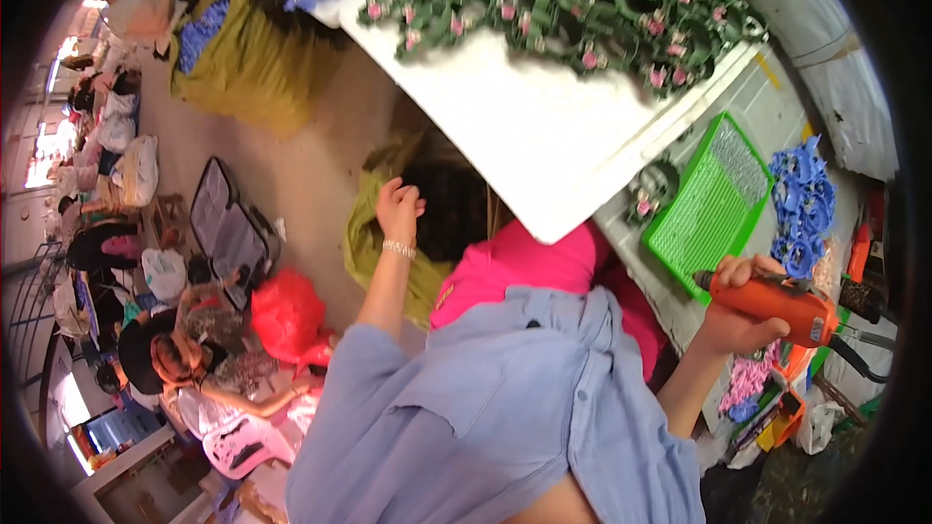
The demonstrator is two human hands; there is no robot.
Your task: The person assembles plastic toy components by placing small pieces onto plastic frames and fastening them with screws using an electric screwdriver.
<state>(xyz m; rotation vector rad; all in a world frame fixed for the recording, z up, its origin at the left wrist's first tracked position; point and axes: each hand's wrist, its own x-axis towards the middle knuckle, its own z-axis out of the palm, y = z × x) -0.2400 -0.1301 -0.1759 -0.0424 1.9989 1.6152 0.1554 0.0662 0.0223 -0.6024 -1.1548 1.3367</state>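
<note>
My right hand (743,306) is wrapped round an orange hand-held power tool (777,306) with a black nose, held beside the green tray (694,233). My left hand (400,212), with a beaded bracelet at the wrist, hangs beside the white board's near-left edge, over an open yellow-green sack (364,218) with dark contents. Its fingers are curled in, and I see nothing in them. Many dark green looped pieces (544,10) with pink flower ornaments are heaped on the far part of the white board (544,146). One similar piece (652,189) lies next to the green tray.
Blue looped pieces (804,209) are piled right of the tray. Pink bits (748,378) and small tools lie nearer me. A large yellow sack (252,58) stands on the floor at far left, near a dark open case (228,223) and a red bag (286,315). Another person (180,359) sits at left.
</note>
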